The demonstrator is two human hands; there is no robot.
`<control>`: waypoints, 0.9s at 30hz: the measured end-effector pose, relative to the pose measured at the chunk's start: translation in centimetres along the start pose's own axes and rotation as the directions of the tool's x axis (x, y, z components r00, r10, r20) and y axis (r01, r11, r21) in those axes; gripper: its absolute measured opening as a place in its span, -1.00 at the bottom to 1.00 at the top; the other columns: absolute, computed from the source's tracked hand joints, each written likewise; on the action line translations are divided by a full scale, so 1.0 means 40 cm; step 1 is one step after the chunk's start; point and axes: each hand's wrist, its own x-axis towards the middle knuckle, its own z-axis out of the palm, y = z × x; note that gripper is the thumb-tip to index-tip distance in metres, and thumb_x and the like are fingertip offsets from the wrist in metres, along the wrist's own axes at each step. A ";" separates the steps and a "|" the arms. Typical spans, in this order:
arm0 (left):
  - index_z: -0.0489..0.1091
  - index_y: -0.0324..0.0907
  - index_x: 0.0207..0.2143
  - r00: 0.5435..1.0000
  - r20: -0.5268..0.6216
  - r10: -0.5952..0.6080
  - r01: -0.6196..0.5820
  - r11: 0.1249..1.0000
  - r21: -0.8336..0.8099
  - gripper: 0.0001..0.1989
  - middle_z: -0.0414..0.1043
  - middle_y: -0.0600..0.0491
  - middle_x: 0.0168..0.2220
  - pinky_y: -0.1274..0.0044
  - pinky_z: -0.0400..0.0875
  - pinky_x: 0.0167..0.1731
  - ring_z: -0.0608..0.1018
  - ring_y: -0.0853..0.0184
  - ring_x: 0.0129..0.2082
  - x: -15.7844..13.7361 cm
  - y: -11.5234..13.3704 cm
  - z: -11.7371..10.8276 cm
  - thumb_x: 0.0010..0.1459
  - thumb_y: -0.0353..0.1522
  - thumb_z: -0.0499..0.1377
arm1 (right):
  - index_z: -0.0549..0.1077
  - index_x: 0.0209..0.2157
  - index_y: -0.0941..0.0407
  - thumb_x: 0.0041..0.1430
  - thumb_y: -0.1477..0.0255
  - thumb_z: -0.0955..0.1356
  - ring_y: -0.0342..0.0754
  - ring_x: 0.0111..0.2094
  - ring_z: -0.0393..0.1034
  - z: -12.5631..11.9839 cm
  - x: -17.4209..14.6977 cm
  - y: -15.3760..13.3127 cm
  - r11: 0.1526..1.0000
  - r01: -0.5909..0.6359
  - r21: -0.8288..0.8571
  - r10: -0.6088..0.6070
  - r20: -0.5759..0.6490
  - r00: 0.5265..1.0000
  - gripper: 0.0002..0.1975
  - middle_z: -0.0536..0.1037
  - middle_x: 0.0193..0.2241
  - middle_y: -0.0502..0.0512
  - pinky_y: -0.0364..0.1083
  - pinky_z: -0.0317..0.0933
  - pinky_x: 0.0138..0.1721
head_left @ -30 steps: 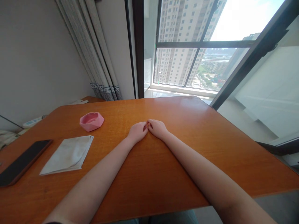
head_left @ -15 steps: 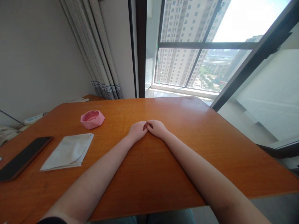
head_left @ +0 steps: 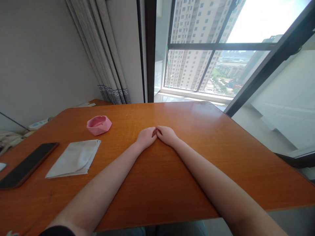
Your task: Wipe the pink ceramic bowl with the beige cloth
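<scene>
My left hand (head_left: 147, 137) and my right hand (head_left: 166, 135) rest together on the wooden table (head_left: 157, 183), touching at the fingers. Both are closed, with the fingers curled inward, and no object shows in either one. The undersides of the fingers are hidden. To the left of my left hand lies a folded pale cloth (head_left: 73, 158), apart from it. Behind the cloth stands a pink faceted bowl (head_left: 99, 125), which looks like an ashtray with notches in its rim.
A long dark flat board (head_left: 28, 165) with a brown edge lies at the far left. Part of a white object (head_left: 2, 166) shows beside it. A power strip (head_left: 38, 124) is beyond the left table edge. Behind the table are a grey curtain (head_left: 108, 59) and a large window (head_left: 192, 67).
The view has shifted slightly, so everything appears a little further right and more of the white object shows at the left edge. My hands keep the same pose.
</scene>
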 end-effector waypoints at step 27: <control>0.32 -0.28 -0.12 0.743 -0.323 -0.586 0.669 0.664 0.335 -0.58 0.41 -0.28 -0.13 0.15 0.28 -0.13 0.38 -0.10 -0.05 -0.157 -0.314 -0.253 0.08 -0.17 0.03 | 0.46 -0.28 0.07 0.20 0.43 0.19 -0.06 -0.28 0.39 0.010 0.009 0.023 0.994 -0.048 0.095 0.051 -0.030 0.998 -0.77 0.56 -0.31 0.05 -0.15 0.11 -0.30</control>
